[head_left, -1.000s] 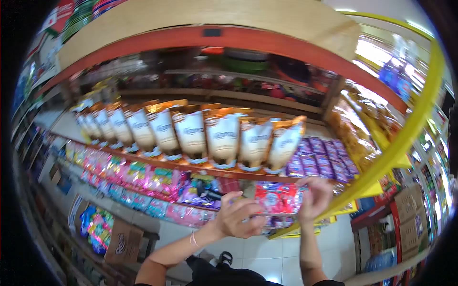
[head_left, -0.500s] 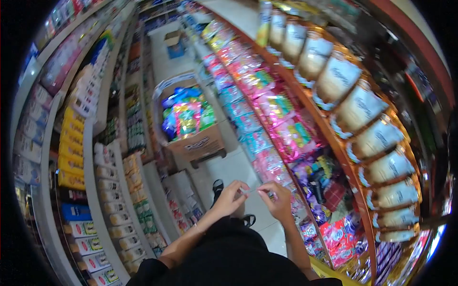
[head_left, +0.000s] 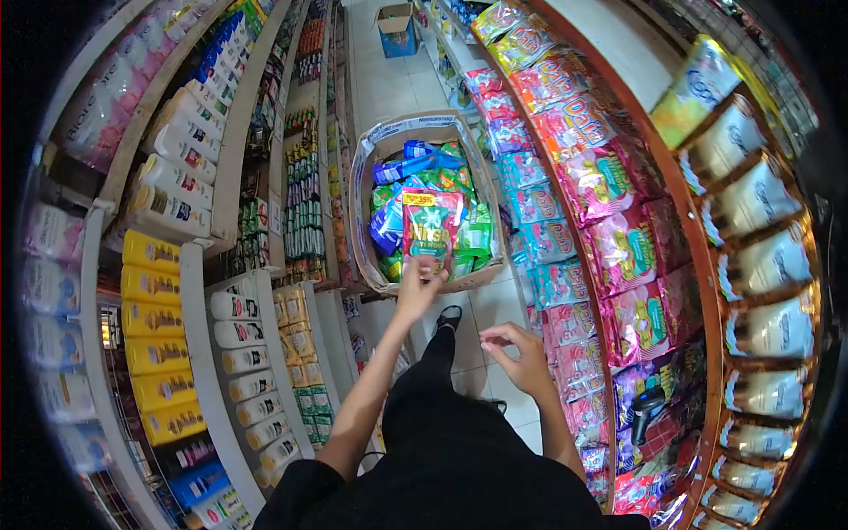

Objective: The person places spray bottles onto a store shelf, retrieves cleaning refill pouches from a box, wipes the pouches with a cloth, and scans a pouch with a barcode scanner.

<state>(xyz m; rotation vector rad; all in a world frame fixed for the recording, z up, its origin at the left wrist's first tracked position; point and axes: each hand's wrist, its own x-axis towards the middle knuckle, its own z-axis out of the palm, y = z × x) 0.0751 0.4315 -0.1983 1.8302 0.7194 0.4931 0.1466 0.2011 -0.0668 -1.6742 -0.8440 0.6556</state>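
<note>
My left hand (head_left: 421,290) reaches over the near edge of an open cardboard box (head_left: 481,276). Its fingers are closed on the bottom edge of a red and green pouch (head_left: 431,221) with a yellow strip across its top. The pouch lies over several blue packets (head_left: 387,225) and green packets (head_left: 475,237) in the box. Nearer to me, my right hand (head_left: 519,358) hovers above the floor beside the right shelf, fingers loosely bent, thumb and forefinger apart, with nothing visible in it.
Shelves of yellow packs (head_left: 157,327) and white bottles (head_left: 238,334) line the left. On the right hang pink packs (head_left: 618,252), with white refill pouches (head_left: 767,300) beyond and a dark handheld scanner (head_left: 647,413) lower down. A blue box (head_left: 397,37) stands farther along the tiled aisle (head_left: 380,84).
I have stepped closer to the box. My left hand has left my right hand's side and moved forward onto the red and green pouch. My right hand's fingers have parted slightly.
</note>
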